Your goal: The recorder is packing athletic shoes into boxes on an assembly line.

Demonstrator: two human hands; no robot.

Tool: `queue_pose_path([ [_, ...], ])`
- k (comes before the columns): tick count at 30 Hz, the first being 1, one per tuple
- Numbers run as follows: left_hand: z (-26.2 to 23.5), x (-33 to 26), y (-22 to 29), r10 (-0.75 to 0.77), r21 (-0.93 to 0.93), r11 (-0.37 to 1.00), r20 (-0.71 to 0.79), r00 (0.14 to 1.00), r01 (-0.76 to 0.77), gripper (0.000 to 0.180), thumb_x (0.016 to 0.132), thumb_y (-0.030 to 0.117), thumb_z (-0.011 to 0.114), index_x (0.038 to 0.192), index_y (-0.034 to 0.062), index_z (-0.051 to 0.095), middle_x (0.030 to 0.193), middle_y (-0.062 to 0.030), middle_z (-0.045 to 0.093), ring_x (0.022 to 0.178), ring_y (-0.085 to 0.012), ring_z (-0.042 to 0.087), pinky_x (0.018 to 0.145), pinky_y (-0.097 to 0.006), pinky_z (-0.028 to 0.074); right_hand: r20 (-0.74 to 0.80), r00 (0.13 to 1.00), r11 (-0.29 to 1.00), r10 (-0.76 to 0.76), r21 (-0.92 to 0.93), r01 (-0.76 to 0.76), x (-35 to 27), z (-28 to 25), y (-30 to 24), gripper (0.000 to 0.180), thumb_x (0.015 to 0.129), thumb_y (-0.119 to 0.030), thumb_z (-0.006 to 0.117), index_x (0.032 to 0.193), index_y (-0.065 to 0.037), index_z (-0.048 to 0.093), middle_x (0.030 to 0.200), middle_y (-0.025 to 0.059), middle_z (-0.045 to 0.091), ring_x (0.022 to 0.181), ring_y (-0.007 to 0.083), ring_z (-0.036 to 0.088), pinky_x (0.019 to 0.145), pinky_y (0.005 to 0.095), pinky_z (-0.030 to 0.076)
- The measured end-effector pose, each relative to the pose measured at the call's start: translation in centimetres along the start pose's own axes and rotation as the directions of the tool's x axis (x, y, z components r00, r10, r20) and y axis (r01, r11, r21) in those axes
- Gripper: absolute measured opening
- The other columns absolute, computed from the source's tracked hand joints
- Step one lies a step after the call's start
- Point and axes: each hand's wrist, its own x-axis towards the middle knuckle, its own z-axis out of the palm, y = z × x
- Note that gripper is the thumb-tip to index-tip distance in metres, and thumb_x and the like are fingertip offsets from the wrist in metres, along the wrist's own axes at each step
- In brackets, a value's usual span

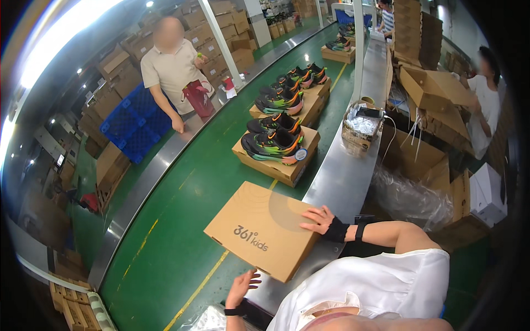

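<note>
A closed brown cardboard shoebox [256, 215] with dark print on its lid lies at an angle on the green conveyor belt, its right end by the metal edge. On the right end of the lid rests my right hand [319, 220], fingers spread and laid flat. My left hand [243, 286] is just off the box's near side, fingers apart and holding nothing; whether a fingertip touches the cardboard I cannot tell. Just beyond, a pair of black sports shoes [273, 144] with orange and green trim stands on another shoebox [270, 165], a round tag hanging from one shoe.
More shoes [281, 99] on boxes line the belt [165, 220] farther off. A small carton of white packets [361, 127] stands on the metal ledge [337, 187] at right. Across the belt a person [171, 66] stands near a blue pallet [135, 121]. Clear plastic [212, 320] lies near my left wrist.
</note>
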Motion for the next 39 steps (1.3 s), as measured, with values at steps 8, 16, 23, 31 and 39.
queue_pose_path([
  [8, -4.1, 7.4, 4.8, 0.284, 0.006, 0.929, -0.649, 0.706, -0.369, 0.045, 0.083, 0.034, 0.049, 0.11, -0.0006, 0.042, 0.095, -0.0079, 0.053, 0.077, -0.0161, 0.054, 0.057, -0.025, 0.044, -0.176, 0.983, 0.997, -0.06, -0.053, 0.051, -1.2, -1.5, 1.6, 0.036, 0.074, -0.011, 0.045, 0.105, -0.028, 0.052, 0.111, 0.0057, 0.049, 0.104, 0.0204, 0.045, 0.096, 0.0419, 0.021],
  [16, -3.7, 12.2, 4.9, 0.227, -0.059, 0.934, -0.666, 0.71, -0.354, 0.035, 0.072, 0.031, 0.065, 0.08, -0.0009, 0.053, 0.071, -0.0066, 0.055, 0.064, -0.0114, 0.055, 0.049, -0.023, 0.047, -0.276, 0.96, 0.994, -0.046, -0.11, 0.017, -2.3, 0.2, 3.7, 0.03, 0.072, -0.013, 0.046, 0.099, -0.027, 0.05, 0.105, 0.0048, 0.049, 0.097, 0.0214, 0.047, 0.096, 0.0431, 0.022],
  [23, -0.7, 11.8, 4.1, 0.062, -0.379, 0.84, -0.643, 0.763, -0.388, 0.057, 0.077, 0.047, 0.053, 0.117, 0.0098, 0.037, 0.101, -0.005, 0.051, 0.093, -0.0177, 0.05, 0.068, -0.032, 0.045, -0.307, 0.949, 0.997, -0.077, -0.029, 0.071, -0.1, 2.7, 7.6, 0.031, 0.073, -0.013, 0.045, 0.1, -0.026, 0.049, 0.107, 0.005, 0.047, 0.099, 0.0219, 0.045, 0.095, 0.0441, 0.022],
  [31, 8.4, 11.2, 3.3, 0.134, -0.605, 0.681, -0.45, 0.883, -0.412, 0.054, 0.082, 0.046, 0.041, 0.12, 0.0093, 0.034, 0.115, -0.0065, 0.046, 0.104, -0.0184, 0.047, 0.083, -0.033, 0.041, -0.37, 0.922, 0.991, -0.111, 0.035, 0.133, 1.8, 4.6, 9.8, 0.031, 0.071, -0.016, 0.046, 0.097, -0.031, 0.053, 0.105, 0.0018, 0.048, 0.099, 0.0183, 0.044, 0.097, 0.046, 0.017],
  [39, 9.5, 12.7, 4.7, 0.033, -0.612, 0.612, -0.613, 0.79, -0.501, 0.055, 0.078, 0.045, 0.042, 0.112, 0.0012, 0.041, 0.102, -0.0126, 0.053, 0.09, -0.0225, 0.054, 0.075, -0.033, 0.045, -0.316, 0.948, 0.937, -0.035, 0.321, 0.141, 4.5, 2.3, 11.4, 0.029, 0.069, -0.013, 0.048, 0.095, -0.023, 0.055, 0.104, 0.0014, 0.049, 0.097, 0.0169, 0.043, 0.083, 0.043, 0.027],
])
